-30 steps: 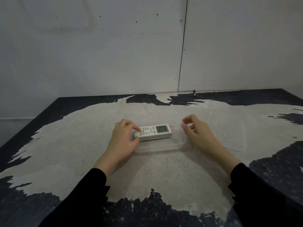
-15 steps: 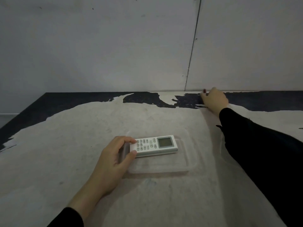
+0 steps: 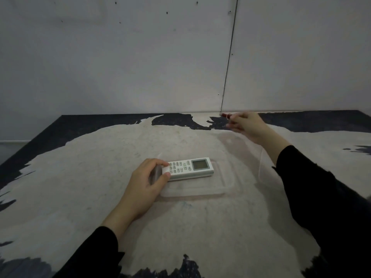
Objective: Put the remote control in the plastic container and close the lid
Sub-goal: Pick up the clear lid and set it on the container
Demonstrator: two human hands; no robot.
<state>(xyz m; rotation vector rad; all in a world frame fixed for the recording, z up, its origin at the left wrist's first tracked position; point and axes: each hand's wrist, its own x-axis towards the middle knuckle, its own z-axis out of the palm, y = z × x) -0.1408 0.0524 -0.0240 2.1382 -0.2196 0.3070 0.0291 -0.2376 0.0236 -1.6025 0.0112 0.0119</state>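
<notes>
The white remote control [image 3: 190,168], screen to the right, lies lengthwise in the clear shallow plastic container [image 3: 226,186] at the table's middle. My left hand [image 3: 146,185] pinches the remote's left end, thumb on its near edge and fingers on top, at the container's left wall. The clear lid [image 3: 241,145] lies flat on the table right of the container, partly under my right forearm. My right hand [image 3: 249,125] is far back near the wall, fingers closed on a small red object [image 3: 225,115] that is blurred.
The table [image 3: 80,177] has a worn pale surface with dark patches along its edges. A grey wall [image 3: 140,67] with a vertical seam rises directly behind the table's far edge. My black sleeves cover both forearms.
My right hand left the container, reached to the far edge, took the small red object and now lifts it slightly off the table. My left hand has stayed on the remote's left end.
</notes>
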